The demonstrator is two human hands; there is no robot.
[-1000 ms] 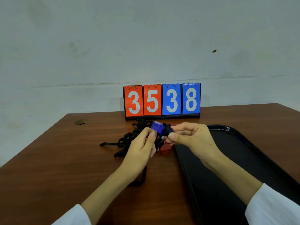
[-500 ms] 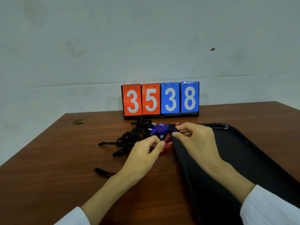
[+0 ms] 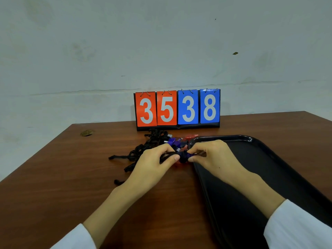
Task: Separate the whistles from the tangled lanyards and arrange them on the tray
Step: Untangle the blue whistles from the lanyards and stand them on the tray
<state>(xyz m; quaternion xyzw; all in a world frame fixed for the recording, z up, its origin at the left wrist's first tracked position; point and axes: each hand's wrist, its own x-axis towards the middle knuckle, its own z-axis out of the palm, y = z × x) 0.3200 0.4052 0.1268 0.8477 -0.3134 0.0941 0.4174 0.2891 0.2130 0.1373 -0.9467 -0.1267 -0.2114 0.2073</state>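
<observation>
While scoreboard (image 3: 177, 109) reads 3538, L hand (image 3: 150, 168) pinches lanyard (image 3: 167, 155), R hand (image 3: 213, 159) prob. whistle (image 3: 187, 156).

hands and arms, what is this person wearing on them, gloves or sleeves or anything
No gloves, rings or watch show on the left hand or the right hand. The left sleeve and the right sleeve are plain white, long, unmarked, and end partway up the forearms.

Left: open tabletop (image 3: 59, 180) from the near edge up to the black lanyards (image 3: 142, 152).
Right: tray (image 3: 265, 164) floor open behind a low raised rim.
Back: upright scoreboard (image 3: 177, 108) just behind the tangle blocks the far side.
Centre: whistles (image 3: 177, 141) crowd between lanyards and tray corner.
</observation>
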